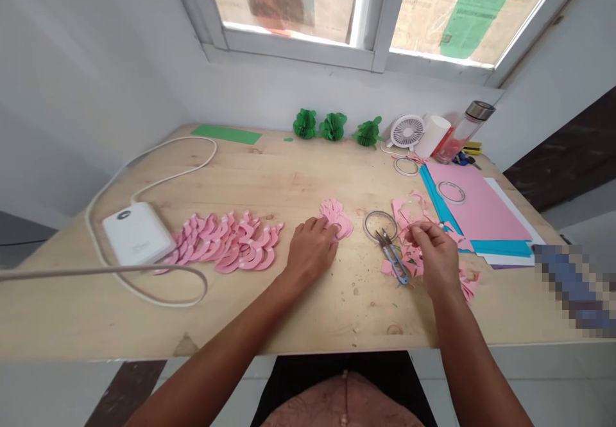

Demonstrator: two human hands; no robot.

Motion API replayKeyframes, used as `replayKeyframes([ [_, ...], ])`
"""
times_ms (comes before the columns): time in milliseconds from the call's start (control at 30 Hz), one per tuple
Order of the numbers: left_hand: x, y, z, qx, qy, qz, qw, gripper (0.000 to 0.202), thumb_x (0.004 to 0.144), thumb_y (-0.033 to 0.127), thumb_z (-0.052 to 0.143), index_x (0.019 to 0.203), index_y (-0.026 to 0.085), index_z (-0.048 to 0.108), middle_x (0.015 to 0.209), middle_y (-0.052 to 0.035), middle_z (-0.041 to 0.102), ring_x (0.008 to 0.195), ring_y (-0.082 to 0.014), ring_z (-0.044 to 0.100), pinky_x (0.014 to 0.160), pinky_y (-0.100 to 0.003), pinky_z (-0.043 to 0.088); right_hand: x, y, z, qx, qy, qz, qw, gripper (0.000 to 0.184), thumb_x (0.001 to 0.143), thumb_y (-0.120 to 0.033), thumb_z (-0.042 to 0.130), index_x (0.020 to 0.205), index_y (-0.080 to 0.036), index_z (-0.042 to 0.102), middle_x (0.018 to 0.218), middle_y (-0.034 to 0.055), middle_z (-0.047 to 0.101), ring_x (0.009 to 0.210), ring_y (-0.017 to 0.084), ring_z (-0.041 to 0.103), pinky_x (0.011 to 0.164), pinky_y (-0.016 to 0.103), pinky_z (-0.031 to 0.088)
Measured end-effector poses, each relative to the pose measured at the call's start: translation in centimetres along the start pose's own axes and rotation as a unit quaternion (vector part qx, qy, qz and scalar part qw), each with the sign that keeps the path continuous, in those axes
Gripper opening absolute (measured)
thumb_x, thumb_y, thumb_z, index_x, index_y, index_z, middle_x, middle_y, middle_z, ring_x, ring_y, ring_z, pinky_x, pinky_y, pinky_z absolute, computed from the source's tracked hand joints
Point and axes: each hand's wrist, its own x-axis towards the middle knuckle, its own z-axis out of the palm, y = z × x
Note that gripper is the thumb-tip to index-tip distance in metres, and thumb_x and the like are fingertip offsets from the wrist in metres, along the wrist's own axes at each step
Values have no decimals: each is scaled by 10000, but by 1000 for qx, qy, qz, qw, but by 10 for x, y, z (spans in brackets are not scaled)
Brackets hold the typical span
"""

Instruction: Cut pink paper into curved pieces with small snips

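My left hand (310,247) rests on the wooden table (289,176), fingers bent down onto a small stack of pink curved paper pieces (337,216). My right hand (432,252) is pinched on something thin and pale I cannot make out, above a heap of pink paper scraps (409,212). Small thread snips (394,257) lie just left of the right hand, beside a clear tape ring (379,225). A long row of pink curved cutouts (226,242) lies to the left.
A white power bank (137,233) with a looping white cable (144,186) sits at left. Pink, teal and white paper sheets (476,212), two tape rings, a small fan (407,131), a bottle (464,130) and three green paper pompoms (333,126) stand at right and back.
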Motion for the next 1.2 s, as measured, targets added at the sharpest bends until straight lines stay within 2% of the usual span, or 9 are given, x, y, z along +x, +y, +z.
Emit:
replayKeyframes([
  [67, -3, 3, 2, -8, 12, 3, 1000, 251, 801, 177, 445, 1002, 214, 591, 1085, -94, 580, 1027, -250, 490, 833, -395, 400, 3, 4, -4, -110, -51, -18, 992, 157, 749, -309, 564, 790, -174, 632, 718, 18, 620, 648, 146, 540, 596, 266, 406],
  [200, -5, 2, 7, -27, 43, -6, 999, 271, 796, 186, 465, 1042, 190, 578, 1099, -99, 592, 1039, -252, 496, 862, -405, 399, 14, 12, -6, -326, -121, -82, 934, 154, 764, -279, 528, 805, -190, 647, 824, 38, 658, 702, 169, 555, 648, 295, 398],
  [333, -4, -2, 9, -45, 52, -6, 998, 258, 796, 197, 473, 1027, 187, 587, 1090, -93, 608, 1047, -251, 504, 880, -405, 397, 22, 22, -2, -410, -146, -162, 886, 135, 779, -255, 519, 790, -199, 642, 814, 52, 652, 785, 204, 553, 685, 318, 392],
  [467, -3, -4, 9, -60, 55, -12, 997, 247, 802, 195, 468, 1013, 192, 596, 1105, -89, 613, 1050, -249, 511, 886, -408, 398, 24, 30, 2, -435, -157, -220, 859, 108, 790, -219, 523, 792, -201, 630, 796, 62, 634, 802, 223, 531, 702, 337, 380],
  [667, -2, -6, 9, -71, 49, -17, 996, 252, 801, 179, 466, 1019, 189, 592, 1086, -86, 624, 1056, -244, 511, 890, -408, 398, 26, 35, 3, -442, -176, -235, 848, 72, 771, -192, 536, 781, -203, 607, 790, 56, 609, 795, 214, 517, 691, 328, 366],
  [800, -2, -7, 9, -70, 47, -13, 996, 256, 808, 172, 454, 1025, 179, 588, 1095, -85, 622, 1058, -244, 508, 896, -402, 395, 26, 35, 6, -458, -167, -228, 843, 11, 751, -210, 571, 741, -204, 573, 756, 44, 601, 765, 212, 501, 671, 321, 350],
  [967, -2, -7, 9, -72, 50, -13, 996, 253, 803, 166, 457, 1015, 181, 593, 1087, -86, 626, 1061, -241, 510, 896, -405, 398, 23, 34, 11, -481, -155, -226, 833, 71, 774, -200, 532, 703, -200, 532, 725, 49, 586, 739, 211, 490, 653, 320, 326],
  [1200, -2, -8, 10, -75, 49, -13, 996, 259, 808, 169, 447, 1016, 186, 601, 1101, -90, 622, 1057, -247, 514, 892, -417, 402, 16, 35, 10, -450, -149, -212, 855, 73, 791, -192, 480, 721, -202, 496, 698, 39, 571, 705, 199, 497, 626, 303, 323],
])
